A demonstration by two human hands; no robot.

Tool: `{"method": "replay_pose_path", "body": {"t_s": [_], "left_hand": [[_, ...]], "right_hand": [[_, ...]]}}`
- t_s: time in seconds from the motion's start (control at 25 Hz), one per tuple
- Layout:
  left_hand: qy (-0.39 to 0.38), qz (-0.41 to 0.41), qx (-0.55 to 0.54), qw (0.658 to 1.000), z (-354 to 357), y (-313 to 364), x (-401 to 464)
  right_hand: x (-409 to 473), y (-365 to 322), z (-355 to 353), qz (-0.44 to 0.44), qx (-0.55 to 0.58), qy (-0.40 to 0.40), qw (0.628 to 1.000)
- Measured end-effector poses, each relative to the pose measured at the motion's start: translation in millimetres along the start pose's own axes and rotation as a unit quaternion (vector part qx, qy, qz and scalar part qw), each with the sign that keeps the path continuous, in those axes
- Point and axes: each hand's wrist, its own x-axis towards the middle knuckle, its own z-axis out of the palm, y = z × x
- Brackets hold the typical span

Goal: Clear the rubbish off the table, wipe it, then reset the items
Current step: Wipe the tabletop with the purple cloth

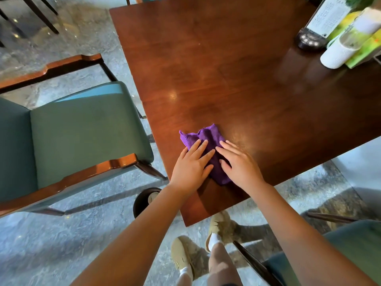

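A purple cloth [208, 139] lies bunched on the dark wooden table [237, 75] near its front corner. My left hand [190, 168] rests flat on the cloth's left part, fingers spread. My right hand [239, 164] presses flat on its right part, fingers spread, thumb tucked onto the fabric. Both palms cover the cloth's near half; its far edge sticks out beyond my fingertips.
At the table's far right stand a white cylinder [340, 52], a black-based menu stand [311, 38] and green cards [365, 48]. A green armchair [78, 131] sits left of the table, another chair [350, 250] at lower right. A dark round bin [144, 201] stands under the table corner.
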Motion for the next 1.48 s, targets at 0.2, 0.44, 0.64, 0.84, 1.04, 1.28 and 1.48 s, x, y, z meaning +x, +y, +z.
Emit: {"method": "replay_pose_path", "body": {"t_s": [0.2,0.44,0.64,0.84,1.04,1.28,1.48], "left_hand": [[-0.004,0.005,-0.006,1.000,-2.2,0.1,-4.9],[-0.040,-0.025,-0.033,0.998,-23.5,2.0,-22.1],[-0.066,-0.097,-0.048,0.992,-43.0,13.6,-18.7],[0.035,-0.168,-0.061,0.983,-69.7,12.4,10.4],[0.150,-0.272,-0.018,0.950,-107.6,2.7,76.7],[0.261,-0.363,0.016,0.895,-127.7,-16.6,125.9],[0.299,-0.449,-0.007,0.842,-106.6,-45.9,159.2]], "right_hand": [[-19.5,-12.5,-8.6,0.016,0.029,-0.030,0.999],[-29.9,-28.5,-10.0,0.050,0.009,-0.057,0.997],[-11.1,-25.1,-18.8,0.035,0.019,-0.094,0.995],[42.1,-20.2,-28.8,-0.019,0.098,-0.043,0.994],[154.4,-15.6,-66.1,-0.145,0.108,-0.033,0.983],[262.1,-28.3,-84.8,-0.318,0.090,-0.083,0.940],[309.8,-31.2,-49.9,-0.350,0.067,-0.052,0.933]]}}
